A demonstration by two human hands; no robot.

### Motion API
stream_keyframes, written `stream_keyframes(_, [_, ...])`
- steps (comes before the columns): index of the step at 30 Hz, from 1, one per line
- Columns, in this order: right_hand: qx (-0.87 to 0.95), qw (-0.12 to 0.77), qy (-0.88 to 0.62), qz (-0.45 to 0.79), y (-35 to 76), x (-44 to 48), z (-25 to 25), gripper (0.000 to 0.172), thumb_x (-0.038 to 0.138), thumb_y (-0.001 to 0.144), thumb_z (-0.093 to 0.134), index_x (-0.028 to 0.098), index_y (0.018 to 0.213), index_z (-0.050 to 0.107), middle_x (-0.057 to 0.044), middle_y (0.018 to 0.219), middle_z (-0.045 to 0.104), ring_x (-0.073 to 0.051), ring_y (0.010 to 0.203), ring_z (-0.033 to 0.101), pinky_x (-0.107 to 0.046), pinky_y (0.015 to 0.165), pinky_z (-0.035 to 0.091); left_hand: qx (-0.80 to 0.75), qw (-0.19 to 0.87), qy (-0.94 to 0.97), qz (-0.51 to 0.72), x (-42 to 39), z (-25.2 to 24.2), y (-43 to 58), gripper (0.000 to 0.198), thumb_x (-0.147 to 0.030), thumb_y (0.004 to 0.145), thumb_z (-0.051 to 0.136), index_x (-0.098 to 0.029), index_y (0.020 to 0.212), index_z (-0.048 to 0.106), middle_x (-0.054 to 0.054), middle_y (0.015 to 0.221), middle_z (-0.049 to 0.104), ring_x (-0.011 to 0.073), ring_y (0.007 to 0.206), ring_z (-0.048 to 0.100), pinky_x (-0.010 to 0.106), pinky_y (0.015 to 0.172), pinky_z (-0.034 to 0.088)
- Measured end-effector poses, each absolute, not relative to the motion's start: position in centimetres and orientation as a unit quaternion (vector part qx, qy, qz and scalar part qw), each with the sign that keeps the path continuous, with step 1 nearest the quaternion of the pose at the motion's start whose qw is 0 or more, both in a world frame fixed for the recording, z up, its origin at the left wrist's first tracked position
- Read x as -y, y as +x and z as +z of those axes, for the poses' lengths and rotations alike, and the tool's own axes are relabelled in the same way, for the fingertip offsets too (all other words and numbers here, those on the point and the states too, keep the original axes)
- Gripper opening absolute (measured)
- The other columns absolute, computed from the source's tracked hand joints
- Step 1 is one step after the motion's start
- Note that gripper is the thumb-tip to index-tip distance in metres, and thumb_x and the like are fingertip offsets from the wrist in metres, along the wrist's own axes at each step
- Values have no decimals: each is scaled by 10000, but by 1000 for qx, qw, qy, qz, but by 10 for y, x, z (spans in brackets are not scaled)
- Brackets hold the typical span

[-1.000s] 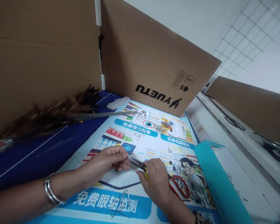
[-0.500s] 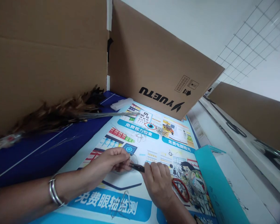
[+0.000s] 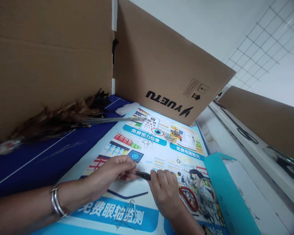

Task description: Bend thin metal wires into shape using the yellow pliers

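Note:
My right hand point(image 3: 164, 193) is closed around a slim black tool that looks like pliers point(image 3: 143, 175), its narrow tip pointing left. At that tip, the fingers of my left hand point(image 3: 122, 168) pinch a thin wire point(image 3: 136, 167), which is too fine to follow fully. Below both hands, bent silver wire pieces point(image 3: 131, 212) lie on the printed poster point(image 3: 149, 199). Beside my right wrist is a red loop, perhaps a tool handle point(image 3: 189, 199), near a coil of wire point(image 3: 207, 191) and a tangle of small dark and metal rings.
Brown feathers point(image 3: 63, 114) and a bundle of straight wires point(image 3: 112, 120) lie at the left on blue cloth point(image 3: 51, 150). Cardboard panels point(image 3: 161, 58) stand behind. An open turquoise and white box point(image 3: 231, 195) borders the right side. More wire bits point(image 3: 170, 137) lie farther back.
Almost nothing differs. The black tool and my right hand have shifted very slightly left, and my left hand keeps its pinch.

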State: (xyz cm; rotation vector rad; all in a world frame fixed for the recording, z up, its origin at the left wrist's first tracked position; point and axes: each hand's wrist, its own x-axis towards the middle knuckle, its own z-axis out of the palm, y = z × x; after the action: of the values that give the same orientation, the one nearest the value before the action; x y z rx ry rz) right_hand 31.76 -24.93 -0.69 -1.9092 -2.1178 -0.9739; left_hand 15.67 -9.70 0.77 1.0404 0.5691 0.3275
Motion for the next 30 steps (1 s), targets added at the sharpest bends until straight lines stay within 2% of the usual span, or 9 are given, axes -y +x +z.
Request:
stream_keyframes(13, [705,63,-635,-309,320,248,-8,239,164,885,548,111,1114,588,-92,864,568,-224,780,461,-381,690,362,-278,820,479,142,97,11,160,232,-365,777,674,-167,703,578,-4,645,621,158,641,585,273,622,397])
stream_keyframes(20, [707,66,-641,-291,321,247,-8,232,164,872,563,114,1097,587,-77,826,553,-212,747,437,-367,659,347,-271,822,479,147,98,14,159,302,-410,745,706,-171,669,539,-19,675,590,174,717,606,270,647,393])
stream_keyframes(30, [708,72,-648,-270,324,248,-6,217,182,875,573,118,1082,584,-62,795,545,-204,729,432,-360,635,340,-247,813,503,158,99,13,157,296,-425,788,670,-180,701,527,-8,703,604,180,736,590,272,644,376])
